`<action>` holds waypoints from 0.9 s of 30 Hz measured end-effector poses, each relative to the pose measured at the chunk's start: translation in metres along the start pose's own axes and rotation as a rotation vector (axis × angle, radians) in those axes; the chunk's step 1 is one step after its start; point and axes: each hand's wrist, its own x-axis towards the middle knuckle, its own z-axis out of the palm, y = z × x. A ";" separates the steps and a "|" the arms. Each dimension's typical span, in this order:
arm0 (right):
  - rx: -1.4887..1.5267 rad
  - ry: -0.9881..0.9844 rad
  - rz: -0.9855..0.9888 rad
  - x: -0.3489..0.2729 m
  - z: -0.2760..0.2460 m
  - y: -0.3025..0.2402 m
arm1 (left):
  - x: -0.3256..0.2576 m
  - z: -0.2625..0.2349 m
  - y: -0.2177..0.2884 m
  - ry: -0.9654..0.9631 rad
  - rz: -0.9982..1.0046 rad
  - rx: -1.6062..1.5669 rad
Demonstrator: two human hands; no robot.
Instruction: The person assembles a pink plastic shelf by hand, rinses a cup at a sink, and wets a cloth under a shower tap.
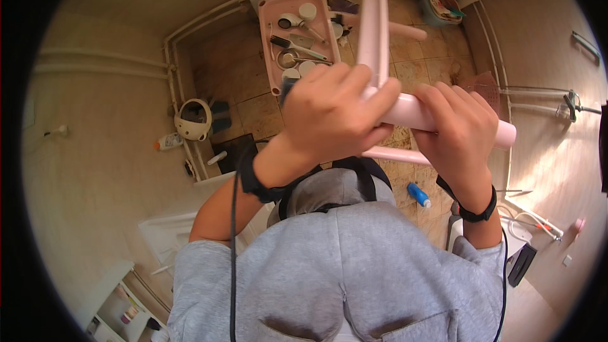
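Both of my hands are up in front of my chest on a pink tubular frame. My left hand [332,104] is closed around its near part, where tubes meet. My right hand [457,120] wraps the thick pink tube [404,111] farther right, and the tube's rounded end sticks out past my fingers. From beside my left hand, a long pink bar [373,19] runs away to the far edge of the view. Another pink bar [400,155] shows below my hands. How these pieces join is hidden behind my fingers.
Beyond my left hand stands a pink tray [265,44] with a brush, a shower head and several round white items. A blue bottle [418,194] lies on the tiled floor. A bucket [441,7] stands at the far right; a cream helmet-like object [192,120] is at left.
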 end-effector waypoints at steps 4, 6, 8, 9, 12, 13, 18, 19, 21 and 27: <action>-0.105 -0.030 0.181 -0.032 0.010 0.024 | 0.013 0.061 0.005 -0.057 0.050 -0.194; -0.106 -0.015 0.240 -0.051 0.036 0.043 | 0.010 0.109 0.003 -0.040 0.076 -0.249; -0.073 0.012 0.353 -0.077 0.068 0.075 | 0.008 0.154 0.005 -0.180 0.066 -0.278; -0.059 -0.008 0.427 -0.090 0.083 0.095 | 0.010 0.185 0.010 -0.126 0.038 -0.261; -0.095 0.053 0.534 -0.127 0.146 0.161 | 0.004 0.264 0.029 -0.115 -0.074 -0.250; -0.103 0.054 0.541 -0.132 0.166 0.181 | -0.002 0.288 0.032 -0.087 -0.159 -0.158; -0.068 -0.201 0.918 -0.156 0.265 0.292 | -0.082 0.433 0.034 -0.520 -0.703 -0.234; -0.044 -0.291 1.001 -0.163 0.285 0.318 | -0.099 0.459 0.027 -0.613 -0.752 -0.292; 0.023 -0.282 0.942 -0.177 0.333 0.347 | -0.132 0.508 0.005 -0.534 -0.742 -0.322; -0.028 -0.274 0.471 -0.222 0.456 0.385 | -0.227 0.675 -0.020 -0.349 -0.812 -0.494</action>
